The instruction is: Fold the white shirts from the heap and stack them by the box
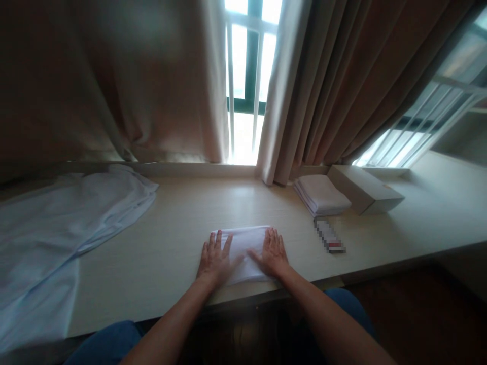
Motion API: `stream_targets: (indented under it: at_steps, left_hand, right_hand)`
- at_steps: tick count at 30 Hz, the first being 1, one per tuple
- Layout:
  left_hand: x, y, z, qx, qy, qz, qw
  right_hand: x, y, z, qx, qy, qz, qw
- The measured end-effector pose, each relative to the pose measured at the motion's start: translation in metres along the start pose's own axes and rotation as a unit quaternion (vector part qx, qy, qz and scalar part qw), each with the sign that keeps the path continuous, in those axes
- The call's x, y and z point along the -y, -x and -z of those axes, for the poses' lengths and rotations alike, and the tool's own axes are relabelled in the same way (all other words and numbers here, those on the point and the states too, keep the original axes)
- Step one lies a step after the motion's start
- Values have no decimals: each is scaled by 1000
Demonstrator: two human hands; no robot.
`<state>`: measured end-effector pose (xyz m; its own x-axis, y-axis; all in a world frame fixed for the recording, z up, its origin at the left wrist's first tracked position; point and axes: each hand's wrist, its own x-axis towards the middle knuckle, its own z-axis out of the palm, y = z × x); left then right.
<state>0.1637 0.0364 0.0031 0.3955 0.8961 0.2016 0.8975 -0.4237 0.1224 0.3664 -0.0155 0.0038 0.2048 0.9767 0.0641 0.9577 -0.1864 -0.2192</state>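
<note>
A folded white cloth point(247, 241) lies flat near the front edge of the pale desk. Over its left side rests my left hand point(216, 259), fingers spread, the thumb side slightly blurred. My right hand point(273, 253) presses flat on the cloth's right side, its thumb reaching inward across the fabric. Neither hand grips the cloth. Parts of its left and right edges are hidden under my palms.
Loose white fabric point(95, 208) spreads over the left of the desk point(182, 203). To the right are a stack of folded white cloths point(321, 195), a box point(365, 187) and a pixelated flat object point(329, 235). Curtains point(297, 101) hang behind, touching the desk.
</note>
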Motion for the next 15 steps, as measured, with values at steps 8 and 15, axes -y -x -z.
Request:
stream_targets:
  at_steps: [8,15]
  left_hand:
    - [0,1,5,-8,-10,-1,1000]
    - [1,1,3,-12,-34,-11,999]
  right_hand:
    - [2,0,-5,-7,-13,-3,1000]
    - [0,0,-3,-2,-35,-4,999]
